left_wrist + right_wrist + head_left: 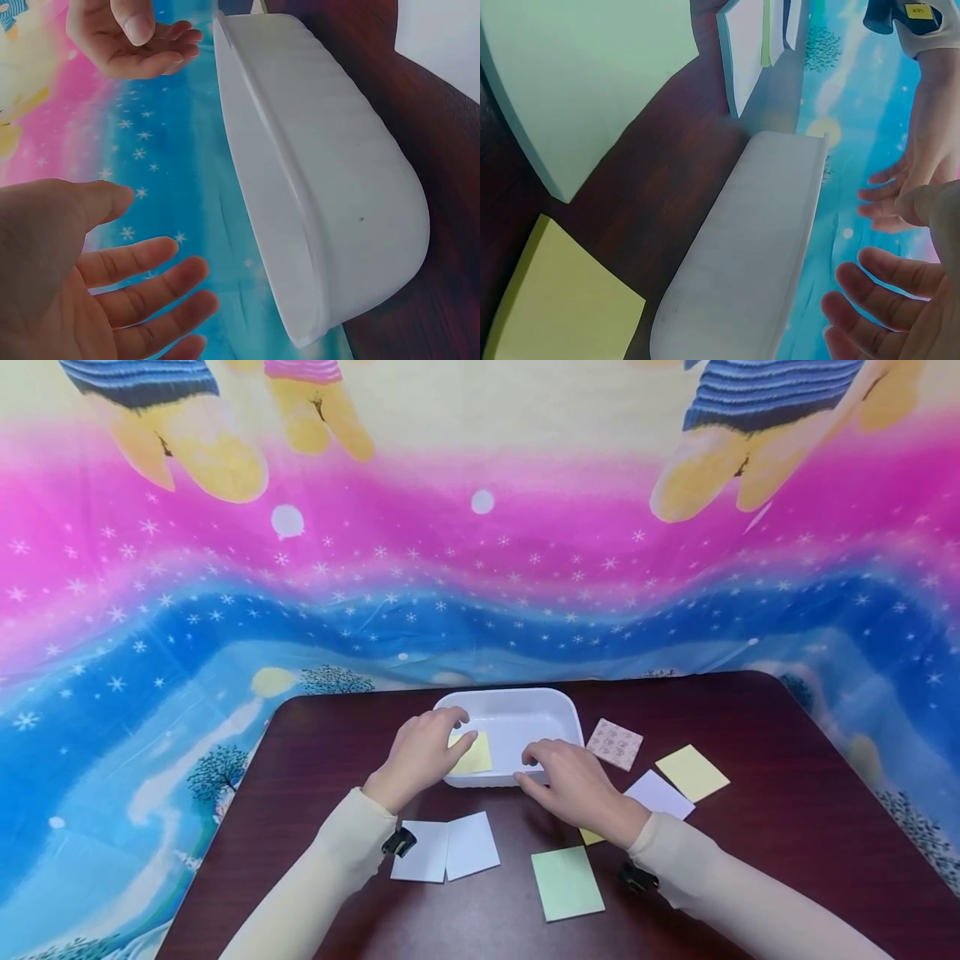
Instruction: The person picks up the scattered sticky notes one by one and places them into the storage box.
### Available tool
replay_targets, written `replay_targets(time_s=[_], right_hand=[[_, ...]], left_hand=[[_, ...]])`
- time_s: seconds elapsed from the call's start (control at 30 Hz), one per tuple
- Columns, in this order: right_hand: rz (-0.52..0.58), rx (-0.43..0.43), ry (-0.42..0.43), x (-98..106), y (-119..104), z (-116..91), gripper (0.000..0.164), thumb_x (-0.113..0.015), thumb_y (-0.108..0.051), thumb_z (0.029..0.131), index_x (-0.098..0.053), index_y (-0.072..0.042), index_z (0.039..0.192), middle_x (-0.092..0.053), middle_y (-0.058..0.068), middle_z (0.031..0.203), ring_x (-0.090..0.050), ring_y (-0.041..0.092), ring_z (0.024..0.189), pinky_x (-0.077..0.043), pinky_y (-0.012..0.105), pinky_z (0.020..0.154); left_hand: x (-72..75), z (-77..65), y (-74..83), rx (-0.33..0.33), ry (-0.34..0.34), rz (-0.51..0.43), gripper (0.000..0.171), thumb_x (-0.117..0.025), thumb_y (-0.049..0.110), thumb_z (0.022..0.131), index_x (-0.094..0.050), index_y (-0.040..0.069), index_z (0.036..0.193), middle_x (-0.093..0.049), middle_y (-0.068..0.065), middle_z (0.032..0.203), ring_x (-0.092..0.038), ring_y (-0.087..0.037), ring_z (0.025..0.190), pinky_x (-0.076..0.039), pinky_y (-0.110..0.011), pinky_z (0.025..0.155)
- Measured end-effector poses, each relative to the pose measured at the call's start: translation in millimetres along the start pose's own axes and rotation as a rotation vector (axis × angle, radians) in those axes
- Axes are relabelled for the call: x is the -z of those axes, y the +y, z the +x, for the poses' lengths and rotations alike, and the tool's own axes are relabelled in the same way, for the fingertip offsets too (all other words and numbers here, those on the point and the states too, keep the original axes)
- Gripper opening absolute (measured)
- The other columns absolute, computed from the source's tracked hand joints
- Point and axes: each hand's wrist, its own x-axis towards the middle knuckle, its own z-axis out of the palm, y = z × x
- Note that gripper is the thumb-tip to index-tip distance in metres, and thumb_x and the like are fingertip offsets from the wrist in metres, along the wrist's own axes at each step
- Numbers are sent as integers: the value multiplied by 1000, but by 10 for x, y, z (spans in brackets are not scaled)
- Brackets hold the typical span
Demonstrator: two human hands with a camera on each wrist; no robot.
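A white plastic tray (pixel 525 700) stands near the table's far edge, with a pale yellow sticky-note pad (pixel 474 757) lying inside at its left. My left hand (pixel 422 750) is over the tray's left end, fingers loosely bent and holding nothing. Across from it, my right hand (pixel 576 783) hovers at the front right rim, its relaxed fingers also bare. Both wrist views show gaps between the fingers and the white tray wall (pixel 352 172). Under the right wrist, a yellow pad (pixel 590 836) is mostly hidden in the head view; more of this yellow pad (pixel 570 292) shows in the right wrist view.
Two white pads (pixel 420 852) lie side by side at the front left. A light green pad (pixel 567 883) is at front centre. Right of the tray lie a patterned pad (pixel 615 744), a lavender pad (pixel 660 795) and another yellow pad (pixel 692 772). A printed cloth (pixel 480 552) hangs behind the table.
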Motion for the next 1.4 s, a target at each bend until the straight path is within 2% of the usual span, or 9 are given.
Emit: replay_targets(time_s=[0.23,0.5,0.87,1.1,1.4], right_hand=[[-15,12,16,15,-13,-62,25,-61,-39,84,-68,-17,92,-65,-7,85,-52,4,70,-47,27,61],[-31,14,24,7,-33,-98,22,-61,-40,84,-67,-20,89,-64,-9,83,-56,4,71,-49,27,63],[-12,-9,31,-16,-63,-139,22,-64,-41,82,-66,-21,90,-63,-11,82,-54,2,71,-48,26,62],[12,-21,35,-4,-55,-184,21,-63,-40,83,-66,-20,90,-64,-9,84,-58,7,74,-49,28,63],[10,-41,24,-39,-40,-281,22,-65,-39,82,-68,-19,90,-65,-9,84,-55,4,72,-48,28,62]], left_hand=[[10,-86,37,-15,32,-13,38,-56,43,89,-66,13,111,-70,-3,103,-62,-15,83,-50,-34,69],[-18,-163,52,-17,27,-27,38,-56,42,89,-67,12,110,-69,-1,102,-63,-15,86,-51,-35,71],[-76,-247,101,-35,41,-44,37,-55,44,89,-67,14,110,-69,-1,103,-64,-15,86,-51,-35,71],[-76,-328,139,-43,60,-41,37,-56,43,89,-67,14,110,-69,-1,103,-64,-15,86,-51,-35,71],[-92,-424,194,-69,78,-46,35,-58,41,88,-67,14,108,-69,0,102,-64,-16,89,-50,-36,72]])
